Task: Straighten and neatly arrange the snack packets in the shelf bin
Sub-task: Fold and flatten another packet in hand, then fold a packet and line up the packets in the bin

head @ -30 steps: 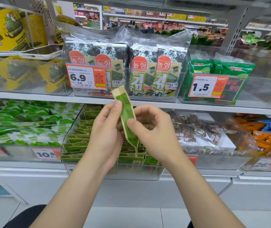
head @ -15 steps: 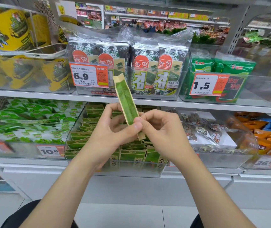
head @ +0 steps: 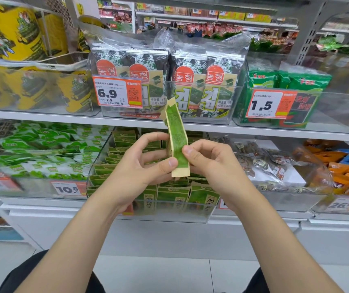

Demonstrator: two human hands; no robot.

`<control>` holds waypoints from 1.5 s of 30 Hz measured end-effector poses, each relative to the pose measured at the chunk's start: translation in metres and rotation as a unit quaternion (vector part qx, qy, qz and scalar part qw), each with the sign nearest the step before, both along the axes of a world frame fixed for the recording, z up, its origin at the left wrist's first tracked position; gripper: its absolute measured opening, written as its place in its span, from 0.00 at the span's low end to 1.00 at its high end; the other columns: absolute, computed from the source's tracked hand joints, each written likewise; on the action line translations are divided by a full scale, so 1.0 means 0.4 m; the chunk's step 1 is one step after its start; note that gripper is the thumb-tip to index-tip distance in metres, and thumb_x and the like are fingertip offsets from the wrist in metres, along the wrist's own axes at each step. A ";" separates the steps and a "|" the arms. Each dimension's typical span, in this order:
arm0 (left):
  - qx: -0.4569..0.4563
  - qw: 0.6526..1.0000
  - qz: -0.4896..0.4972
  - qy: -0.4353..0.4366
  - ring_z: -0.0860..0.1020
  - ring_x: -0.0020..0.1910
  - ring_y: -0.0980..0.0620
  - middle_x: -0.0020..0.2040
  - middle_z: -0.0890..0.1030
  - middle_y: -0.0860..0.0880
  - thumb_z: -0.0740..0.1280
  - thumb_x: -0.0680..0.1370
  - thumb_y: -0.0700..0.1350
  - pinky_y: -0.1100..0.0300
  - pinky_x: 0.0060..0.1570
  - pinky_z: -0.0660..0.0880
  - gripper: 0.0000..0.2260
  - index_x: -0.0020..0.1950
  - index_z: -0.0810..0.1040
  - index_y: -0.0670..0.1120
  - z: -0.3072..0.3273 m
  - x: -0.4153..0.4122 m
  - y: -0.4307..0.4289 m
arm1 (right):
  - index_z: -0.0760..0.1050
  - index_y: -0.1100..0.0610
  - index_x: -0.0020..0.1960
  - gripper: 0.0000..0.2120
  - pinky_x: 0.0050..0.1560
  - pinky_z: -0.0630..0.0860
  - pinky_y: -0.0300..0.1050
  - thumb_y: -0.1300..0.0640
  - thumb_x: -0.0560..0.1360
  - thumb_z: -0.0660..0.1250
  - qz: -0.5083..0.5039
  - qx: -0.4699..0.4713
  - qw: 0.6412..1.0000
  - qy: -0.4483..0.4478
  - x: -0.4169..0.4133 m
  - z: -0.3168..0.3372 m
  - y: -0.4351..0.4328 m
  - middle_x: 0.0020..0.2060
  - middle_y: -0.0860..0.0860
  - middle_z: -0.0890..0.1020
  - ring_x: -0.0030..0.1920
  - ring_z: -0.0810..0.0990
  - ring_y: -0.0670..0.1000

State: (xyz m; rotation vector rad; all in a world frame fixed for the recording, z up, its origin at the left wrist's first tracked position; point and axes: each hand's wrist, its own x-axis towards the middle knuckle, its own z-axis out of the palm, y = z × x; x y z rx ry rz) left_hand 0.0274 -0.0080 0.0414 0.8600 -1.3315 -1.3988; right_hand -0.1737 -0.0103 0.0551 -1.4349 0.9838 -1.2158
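Note:
A narrow green and tan snack packet (head: 176,132) stands nearly upright in front of the shelf, seen edge-on. My left hand (head: 139,166) pinches its lower part with thumb and fingers from the left. My right hand (head: 209,163) pinches the same lower part from the right. Below the hands sits a clear shelf bin (head: 148,210) holding several matching green packets (head: 169,195), some upright in rows at the front, others leaning behind.
A bin of light green packets (head: 42,153) stands to the left, a bag of brown snacks (head: 264,163) to the right. On the upper shelf are seaweed packs (head: 169,81) behind a 6.9 price tag (head: 117,92). White floor lies below.
The packet has risen a little and turned from tilted to the left towards upright. Both hands shifted their grip to its lower end.

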 end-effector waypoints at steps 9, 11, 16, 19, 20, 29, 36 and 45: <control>-0.005 0.998 -0.066 -0.017 0.83 0.63 0.43 0.68 0.83 0.46 0.72 0.81 0.39 0.49 0.51 0.84 0.20 0.73 0.77 0.48 0.002 0.002 0.004 | 0.64 0.46 0.79 0.44 0.55 0.84 0.52 0.49 0.70 0.84 -0.086 -0.007 0.992 0.088 0.001 -0.015 -0.012 0.55 0.49 0.88 0.52 0.88 0.50; -0.029 0.997 -0.026 -0.070 0.85 0.59 0.44 0.65 0.85 0.49 0.73 0.80 0.39 0.47 0.51 0.85 0.21 0.72 0.78 0.50 -0.003 0.000 0.003 | 0.70 0.47 0.75 0.36 0.54 0.85 0.56 0.50 0.72 0.82 -0.094 -0.039 0.989 0.110 0.005 -0.022 -0.016 0.53 0.49 0.88 0.51 0.88 0.50; 0.014 0.995 -0.070 -0.076 0.84 0.63 0.39 0.65 0.85 0.43 0.62 0.84 0.31 0.35 0.64 0.79 0.20 0.73 0.77 0.47 -0.001 0.004 -0.006 | 0.84 0.54 0.56 0.10 0.57 0.82 0.67 0.50 0.84 0.68 -0.121 -0.031 0.992 0.017 0.010 -0.010 -0.010 0.49 0.58 0.88 0.54 0.85 0.65; 0.012 0.991 -0.111 -0.067 0.83 0.65 0.40 0.66 0.84 0.42 0.60 0.86 0.32 0.40 0.63 0.81 0.19 0.74 0.76 0.45 0.001 0.000 0.000 | 0.83 0.56 0.61 0.09 0.55 0.85 0.56 0.56 0.85 0.67 -0.120 -0.008 0.992 -0.046 0.015 0.000 -0.005 0.52 0.54 0.89 0.54 0.88 0.57; 0.009 0.990 -0.124 -0.065 0.83 0.65 0.40 0.67 0.84 0.42 0.60 0.86 0.32 0.42 0.62 0.81 0.18 0.75 0.75 0.44 0.002 0.000 0.001 | 0.83 0.56 0.61 0.09 0.54 0.85 0.54 0.57 0.85 0.67 -0.117 0.014 0.991 -0.070 0.016 0.003 -0.003 0.53 0.54 0.89 0.53 0.88 0.55; -0.017 0.995 -0.067 -0.071 0.85 0.61 0.42 0.62 0.86 0.43 0.64 0.85 0.38 0.43 0.58 0.84 0.14 0.71 0.79 0.44 0.016 0.000 0.006 | 0.86 0.60 0.59 0.10 0.47 0.84 0.48 0.59 0.84 0.67 -0.104 0.046 0.983 -0.141 0.023 0.013 0.007 0.51 0.58 0.89 0.47 0.88 0.53; -0.120 0.969 0.218 0.005 0.87 0.47 0.45 0.51 0.88 0.43 0.71 0.82 0.39 0.51 0.46 0.84 0.09 0.58 0.73 0.47 -0.009 -0.051 -0.002 | 0.88 0.59 0.54 0.05 0.45 0.83 0.42 0.61 0.80 0.74 -0.097 -0.037 0.993 -0.063 0.032 0.009 0.018 0.45 0.54 0.90 0.44 0.87 0.49; -0.152 0.958 0.237 -0.058 0.85 0.40 0.53 0.46 0.87 0.50 0.81 0.70 0.53 0.52 0.42 0.84 0.19 0.50 0.77 0.45 0.004 -0.073 0.028 | 0.84 0.54 0.35 0.09 0.39 0.75 0.42 0.59 0.74 0.73 -0.140 -0.138 0.979 -0.047 0.053 0.007 0.029 0.30 0.46 0.82 0.34 0.77 0.45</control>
